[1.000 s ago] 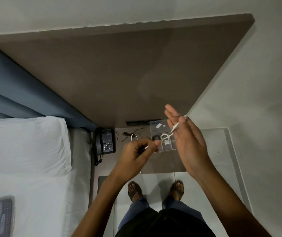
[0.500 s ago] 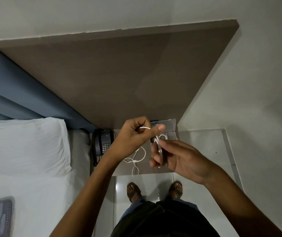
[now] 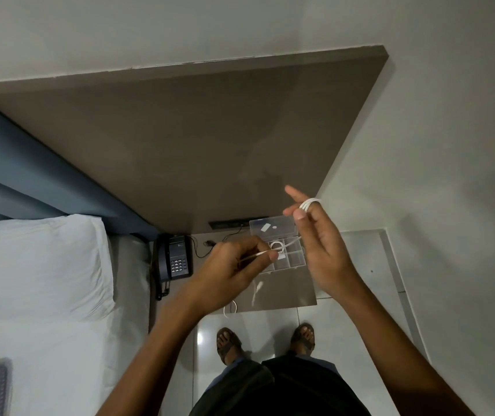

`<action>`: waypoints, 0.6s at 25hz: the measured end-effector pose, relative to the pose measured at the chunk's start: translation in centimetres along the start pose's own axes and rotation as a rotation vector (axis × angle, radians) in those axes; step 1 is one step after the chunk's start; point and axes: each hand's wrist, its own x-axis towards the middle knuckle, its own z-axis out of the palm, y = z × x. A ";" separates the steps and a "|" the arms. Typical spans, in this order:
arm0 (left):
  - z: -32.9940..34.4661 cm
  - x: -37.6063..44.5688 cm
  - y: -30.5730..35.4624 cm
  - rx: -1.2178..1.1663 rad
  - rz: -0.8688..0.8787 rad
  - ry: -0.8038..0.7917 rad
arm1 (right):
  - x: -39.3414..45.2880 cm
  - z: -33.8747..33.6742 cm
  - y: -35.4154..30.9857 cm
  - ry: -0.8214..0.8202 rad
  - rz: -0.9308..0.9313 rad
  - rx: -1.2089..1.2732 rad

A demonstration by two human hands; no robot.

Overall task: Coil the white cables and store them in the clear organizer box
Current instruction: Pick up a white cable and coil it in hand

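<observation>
Pale grey-white walls point(image 3: 450, 115) fill the top and right of the frame. A broad taupe panel point(image 3: 195, 145) slopes across the middle, meeting a small bedside table point(image 3: 288, 286) of the same tone at centre. A dark telephone point(image 3: 175, 258) sits at the table's left edge. Blue padded headboard point(image 3: 30, 175) runs down the left, with a white pillow point(image 3: 36, 265) and white sheets point(image 3: 60, 355) beneath. Glossy pale floor tiles point(image 3: 369, 265) lie lower right, catching a small glare.
</observation>
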 end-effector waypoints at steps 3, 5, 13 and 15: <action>-2.7 0.5 1.6 -0.027 0.024 0.051 | -1.7 -0.3 1.2 -0.270 0.061 -0.118; -4.1 1.0 2.2 -0.116 0.072 0.149 | -2.9 -0.1 0.8 -0.503 0.155 0.032; -0.8 1.8 1.3 -0.212 -0.062 0.189 | -4.5 1.2 -3.9 -0.441 0.394 1.664; 0.6 0.5 0.5 -0.158 -0.048 0.113 | -3.2 0.5 -4.9 -0.263 0.341 1.695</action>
